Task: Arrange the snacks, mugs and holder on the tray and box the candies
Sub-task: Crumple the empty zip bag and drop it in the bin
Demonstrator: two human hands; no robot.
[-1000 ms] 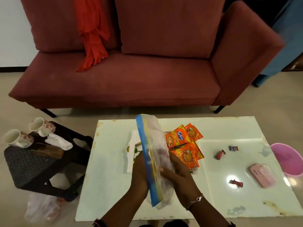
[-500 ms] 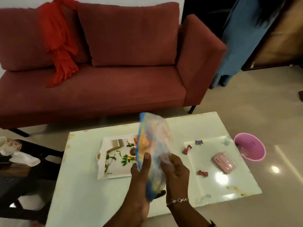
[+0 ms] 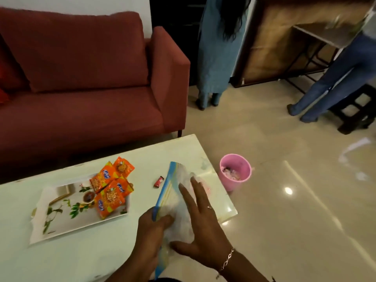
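Note:
A clear zip bag with a blue and yellow seal is held above the white table. My left hand grips its sealed edge near the bottom. My right hand lies on the bag's side with straight, spread fingers. Several orange snack packets lie on the right part of the white floral tray. One red wrapped candy lies on the table left of the bag. The pink candy box is hidden behind the bag.
A pink bin stands on the floor off the table's right end. A red sofa runs behind the table. Two people stand at the back right near a dark stool.
The view has swung right, so the side table with the mugs has left the frame. The bag has come down and to the right, and my right hand has spread flat on it.

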